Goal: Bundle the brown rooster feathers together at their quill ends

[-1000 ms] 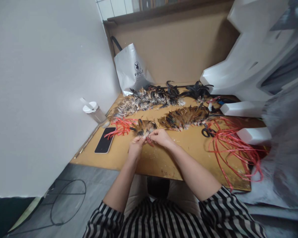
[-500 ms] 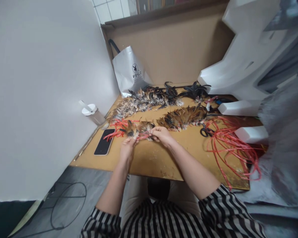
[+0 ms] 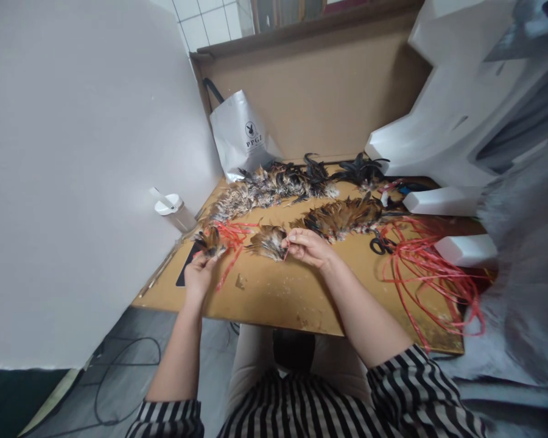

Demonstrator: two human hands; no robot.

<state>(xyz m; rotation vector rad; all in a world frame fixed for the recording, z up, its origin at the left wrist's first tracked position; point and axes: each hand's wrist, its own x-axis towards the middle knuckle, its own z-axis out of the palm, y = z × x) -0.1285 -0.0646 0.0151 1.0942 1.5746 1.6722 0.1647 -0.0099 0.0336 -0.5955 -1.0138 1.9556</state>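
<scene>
My left hand (image 3: 200,271) pinches a small bunch of dark and brown feathers (image 3: 207,241) above the phone (image 3: 181,275), which it partly hides. My right hand (image 3: 308,246) is closed on a second feather bunch (image 3: 269,241) at its pale base, where a bit of red strip shows at the fingertips. Between the hands, loose red plastic strips (image 3: 231,234) lie on the table. Behind my right hand stretches a row of brown feather bunches (image 3: 342,217). Farther back is a longer pile of speckled and black feathers (image 3: 269,185).
Black scissors (image 3: 382,243) lie at the right beside a tangle of red strips (image 3: 429,274). White foam blocks (image 3: 466,249) jut in over the right side. A lidded cup (image 3: 174,212) and a silver bag (image 3: 240,137) stand at the left, along the white panel (image 3: 95,182).
My hands, close together before, have moved apart. My left hand has shifted left with one feather bunch, now over the phone; my right stays near its place with the other.
</scene>
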